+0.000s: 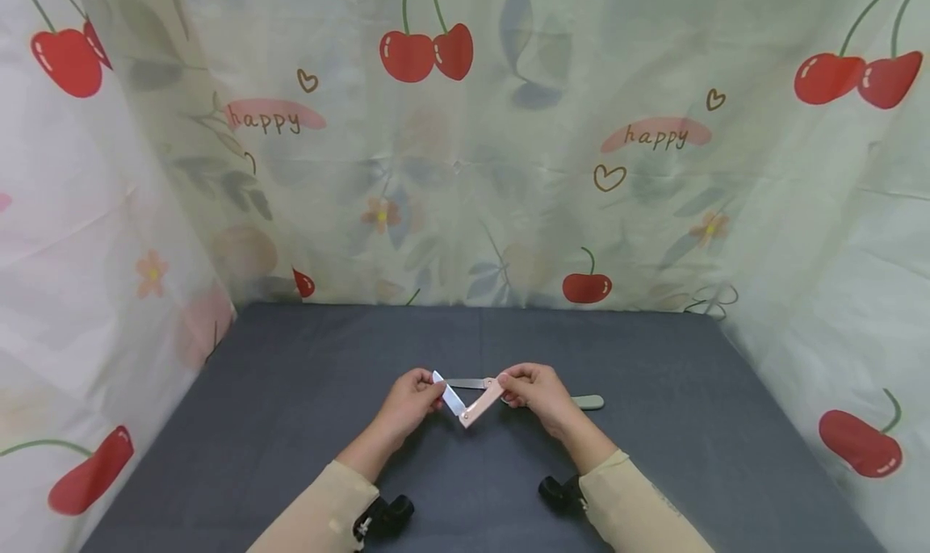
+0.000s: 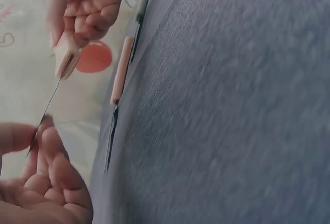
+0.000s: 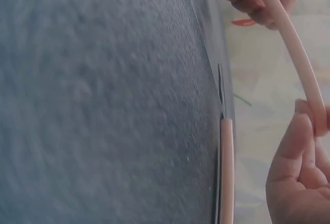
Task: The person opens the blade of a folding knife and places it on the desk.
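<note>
Both hands hold a pink-handled folding knife [image 1: 483, 404] above the table, its blade swung partly out so that blade and handle make a V. My left hand [image 1: 409, 405] pinches the shiny blade [image 1: 452, 395] between thumb and fingers. The handle's far end is in the grip of my right hand [image 1: 536, 393]. In the left wrist view, the blade runs edge-on from the handle [image 2: 67, 56] to the left fingertips. Behind the hands, a second pink-handled knife [image 2: 122, 69] lies unfolded on the table, its blade [image 1: 465, 383] pointing left.
A green handle [image 1: 588, 402] lies on the dark grey tablecloth [image 1: 291, 456], partly hidden behind the right hand. Curtains [image 1: 465, 214] with printed cherries stand at the back and both sides of the table. Black wrist cameras [image 1: 392, 514] sit at the sleeves.
</note>
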Tool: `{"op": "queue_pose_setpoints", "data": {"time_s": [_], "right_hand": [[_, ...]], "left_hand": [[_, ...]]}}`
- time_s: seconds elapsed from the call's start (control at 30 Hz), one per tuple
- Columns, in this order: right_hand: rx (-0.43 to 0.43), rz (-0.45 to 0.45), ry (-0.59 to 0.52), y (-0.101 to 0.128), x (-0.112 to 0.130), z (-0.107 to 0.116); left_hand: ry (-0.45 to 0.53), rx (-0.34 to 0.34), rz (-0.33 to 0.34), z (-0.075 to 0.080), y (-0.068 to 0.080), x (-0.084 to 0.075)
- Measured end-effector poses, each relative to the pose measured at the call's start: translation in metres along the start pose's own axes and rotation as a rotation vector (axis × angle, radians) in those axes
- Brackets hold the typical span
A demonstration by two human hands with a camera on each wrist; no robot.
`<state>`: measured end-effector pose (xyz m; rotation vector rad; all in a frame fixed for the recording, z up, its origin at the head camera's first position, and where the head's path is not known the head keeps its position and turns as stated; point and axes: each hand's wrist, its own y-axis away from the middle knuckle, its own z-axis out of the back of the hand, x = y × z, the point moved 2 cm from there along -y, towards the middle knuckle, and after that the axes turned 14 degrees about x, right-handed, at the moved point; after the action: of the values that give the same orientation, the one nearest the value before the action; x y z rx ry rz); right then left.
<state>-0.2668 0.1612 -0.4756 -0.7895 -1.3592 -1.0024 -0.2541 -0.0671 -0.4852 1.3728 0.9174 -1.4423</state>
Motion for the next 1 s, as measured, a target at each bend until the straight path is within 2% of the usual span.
{"op": "queue_pose_setpoints", "data": {"time_s": [0.13,0.3,0.4,0.57,0.77,0.87,1.0], "right_hand": [[0.090,-0.015,0.025,-0.002,-0.003,0.005],[0.219,-0.051,0.084,0.000,0.002,0.010],[0.271,-0.075,0.118,0.001,0.005,0.010],[0.340,-0.098,0.120,0.002,0.006,0.011],[0.381,-0.098,0.123,0.004,0.007,0.012],[0.375,-0.096,0.129,0.005,0.007,0.014],[0.326,-0.088,0.108,0.006,0.006,0.017]], "left_hand": [[-0.026,0.073,0.019,0.006,-0.001,0.000],[-0.040,0.197,0.008,0.013,0.000,0.000],[-0.054,0.242,0.012,0.016,0.002,-0.001],[-0.059,0.267,0.012,0.019,0.002,-0.001],[-0.039,0.287,-0.011,0.022,0.003,-0.001],[-0.029,0.279,-0.019,0.024,0.001,0.000],[0.010,0.223,-0.019,0.025,-0.002,0.004]]}}
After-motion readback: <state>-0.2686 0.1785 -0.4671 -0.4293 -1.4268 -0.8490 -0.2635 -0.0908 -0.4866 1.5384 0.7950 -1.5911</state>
